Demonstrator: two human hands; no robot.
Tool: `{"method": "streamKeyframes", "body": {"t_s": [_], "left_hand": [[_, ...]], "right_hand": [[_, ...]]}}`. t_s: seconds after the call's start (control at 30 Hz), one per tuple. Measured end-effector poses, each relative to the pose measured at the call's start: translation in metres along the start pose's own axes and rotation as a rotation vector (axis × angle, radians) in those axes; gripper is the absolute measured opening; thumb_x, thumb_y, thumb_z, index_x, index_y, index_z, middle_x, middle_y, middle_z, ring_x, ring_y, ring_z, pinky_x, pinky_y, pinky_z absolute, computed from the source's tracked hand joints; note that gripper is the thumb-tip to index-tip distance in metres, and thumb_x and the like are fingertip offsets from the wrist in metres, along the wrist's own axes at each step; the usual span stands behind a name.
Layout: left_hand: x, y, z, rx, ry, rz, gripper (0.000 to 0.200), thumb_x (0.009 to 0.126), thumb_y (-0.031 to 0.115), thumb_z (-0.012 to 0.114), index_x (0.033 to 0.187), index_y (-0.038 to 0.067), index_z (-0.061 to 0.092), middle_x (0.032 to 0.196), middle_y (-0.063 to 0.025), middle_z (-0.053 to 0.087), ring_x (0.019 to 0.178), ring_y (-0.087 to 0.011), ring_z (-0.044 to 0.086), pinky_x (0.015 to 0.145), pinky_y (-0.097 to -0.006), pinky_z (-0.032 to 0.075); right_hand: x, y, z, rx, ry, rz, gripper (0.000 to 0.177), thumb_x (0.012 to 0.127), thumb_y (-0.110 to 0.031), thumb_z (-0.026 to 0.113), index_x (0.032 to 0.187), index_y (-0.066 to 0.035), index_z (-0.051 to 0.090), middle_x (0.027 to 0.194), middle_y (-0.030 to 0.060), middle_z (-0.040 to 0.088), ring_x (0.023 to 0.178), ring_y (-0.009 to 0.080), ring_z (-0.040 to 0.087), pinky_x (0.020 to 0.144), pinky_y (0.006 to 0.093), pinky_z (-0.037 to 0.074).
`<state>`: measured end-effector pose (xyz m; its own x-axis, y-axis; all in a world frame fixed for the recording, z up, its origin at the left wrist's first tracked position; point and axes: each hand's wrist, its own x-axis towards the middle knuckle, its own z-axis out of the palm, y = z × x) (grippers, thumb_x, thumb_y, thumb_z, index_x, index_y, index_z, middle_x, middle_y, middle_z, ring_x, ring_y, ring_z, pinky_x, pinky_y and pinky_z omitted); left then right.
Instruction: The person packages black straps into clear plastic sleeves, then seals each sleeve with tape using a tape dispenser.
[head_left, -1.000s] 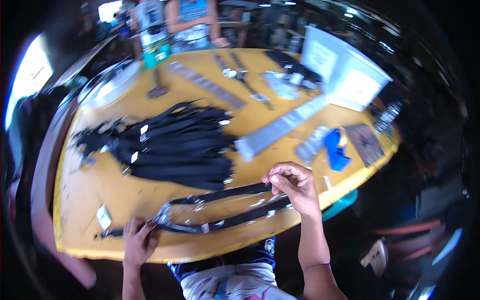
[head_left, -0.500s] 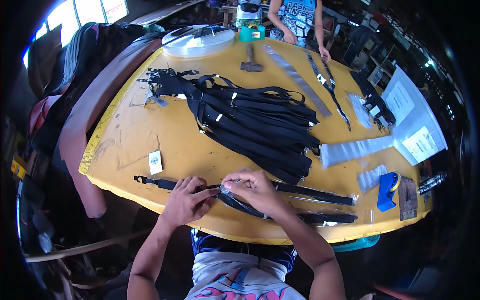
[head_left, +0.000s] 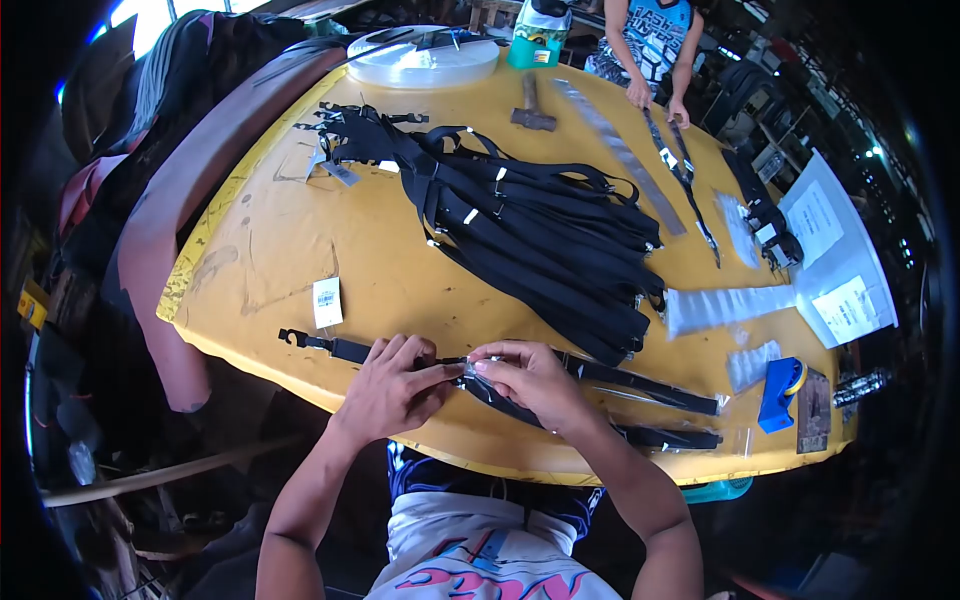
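Workshop: A dim space is lit by a bright window (head_left: 165, 25) at the upper left; dark and reddish-brown sheet material (head_left: 178, 230) is draped along the left side.
Counter: The middle of the frame is filled by a yellow-covered counter (head_left: 285, 265), marked with dark scuffs.
Y-shaped strap: A black Y-shaped strap (head_left: 350, 350) is laid along the near edge, lower centre; its hooked end is pointed left, and its two branches are spread to the right in clear sleeves (head_left: 655, 389).
Left hand: The strap is covered near its join by the left hand (head_left: 395, 385), whose grip is closed on it with the fingers curled.
Right hand: Clear plastic at the join is pinched between thumb and fingers by the right hand (head_left: 533, 384); the two hands are held just beside each other.
White tag: A printed white tag (head_left: 327, 302) is placed just above the hooked end.
Strap pile: Black straps (head_left: 530, 235) are heaped across the centre.
Upper part: A hammer (head_left: 533, 118) and a green tape dispenser (head_left: 533, 54) are set near the top; another strap (head_left: 668, 157) is held at one end by a co-worker's hands (head_left: 640, 94).
Right side: A blue tape dispenser (head_left: 776, 398) is stood beside a dark board (head_left: 815, 412), below a labelled white bin (head_left: 828, 255).
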<state>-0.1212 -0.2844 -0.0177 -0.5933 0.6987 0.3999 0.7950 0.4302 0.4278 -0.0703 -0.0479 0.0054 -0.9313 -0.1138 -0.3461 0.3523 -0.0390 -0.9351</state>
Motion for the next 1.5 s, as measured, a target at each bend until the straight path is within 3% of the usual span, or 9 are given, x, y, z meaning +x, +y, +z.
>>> {"method": "streamKeyframes", "body": {"t_s": [0.27, 0.4, 0.6, 0.67, 1.2, 1.5], "left_hand": [[0.000, -0.001, 0.001, 0.002, 0.013, 0.011, 0.036, 0.084, 0.021, 0.083, 0.119, 0.023, 0.079, 0.102, -0.0054, 0.056, 0.096, -0.0260, 0.060, 0.086, -0.0395, 0.047], [0.001, -0.001, 0.001, -0.002, 0.017, 0.008, 0.036, 0.084, 0.021, 0.083, 0.119, 0.023, 0.079, 0.101, -0.0054, 0.056, 0.096, -0.0260, 0.060, 0.085, -0.0391, 0.046], [0.000, -0.001, 0.002, -0.007, 0.008, -0.001, 0.037, 0.083, 0.021, 0.083, 0.120, 0.023, 0.079, 0.102, -0.0053, 0.056, 0.096, -0.0256, 0.059, 0.085, -0.0393, 0.046], [0.000, -0.001, 0.001, -0.009, -0.003, -0.007, 0.037, 0.083, 0.021, 0.083, 0.120, 0.023, 0.079, 0.103, -0.0053, 0.056, 0.097, -0.0253, 0.059, 0.085, -0.0397, 0.046], [0.001, -0.004, 0.000, -0.011, -0.011, -0.007, 0.035, 0.086, 0.021, 0.081, 0.121, 0.022, 0.080, 0.104, -0.0052, 0.058, 0.096, -0.0240, 0.060, 0.086, -0.0383, 0.045], [0.003, -0.002, -0.001, -0.015, -0.025, -0.007, 0.035, 0.087, 0.021, 0.080, 0.123, 0.022, 0.078, 0.104, -0.0050, 0.057, 0.095, -0.0242, 0.059, 0.085, -0.0381, 0.045]], "right_hand": [[-0.002, -0.002, 0.004, 0.066, 0.051, 0.090, 0.023, 0.102, -0.015, 0.072, 0.120, -0.002, 0.076, 0.074, -0.0078, 0.058, 0.059, -0.0022, 0.044, 0.050, 0.0159, 0.029], [-0.001, 0.004, 0.005, 0.054, 0.073, 0.094, 0.022, 0.102, -0.013, 0.071, 0.119, 0.000, 0.076, 0.073, -0.0078, 0.057, 0.059, -0.0013, 0.044, 0.052, 0.0168, 0.031], [0.003, 0.018, 0.009, -0.070, 0.095, -0.017, 0.023, 0.102, -0.009, 0.068, 0.122, 0.003, 0.072, 0.073, -0.0082, 0.056, 0.061, 0.0001, 0.046, 0.056, 0.0203, 0.036], [0.003, 0.021, 0.010, -0.152, 0.128, -0.062, 0.026, 0.102, -0.014, 0.069, 0.121, 0.004, 0.070, 0.072, -0.0028, 0.061, 0.063, 0.0037, 0.053, 0.057, 0.0248, 0.042], [0.001, 0.018, 0.025, -0.511, 0.294, -0.133, 0.025, 0.100, -0.013, 0.071, 0.120, 0.001, 0.069, 0.059, -0.0016, 0.058, 0.055, 0.0043, 0.054, 0.055, 0.0260, 0.043], [-0.004, 0.005, 0.032, -0.499, 0.363, -0.077, 0.056, 0.097, -0.017, 0.073, 0.148, -0.001, 0.054, 0.060, 0.0044, 0.065, 0.054, 0.0094, 0.062, 0.058, 0.0295, 0.048]]}}
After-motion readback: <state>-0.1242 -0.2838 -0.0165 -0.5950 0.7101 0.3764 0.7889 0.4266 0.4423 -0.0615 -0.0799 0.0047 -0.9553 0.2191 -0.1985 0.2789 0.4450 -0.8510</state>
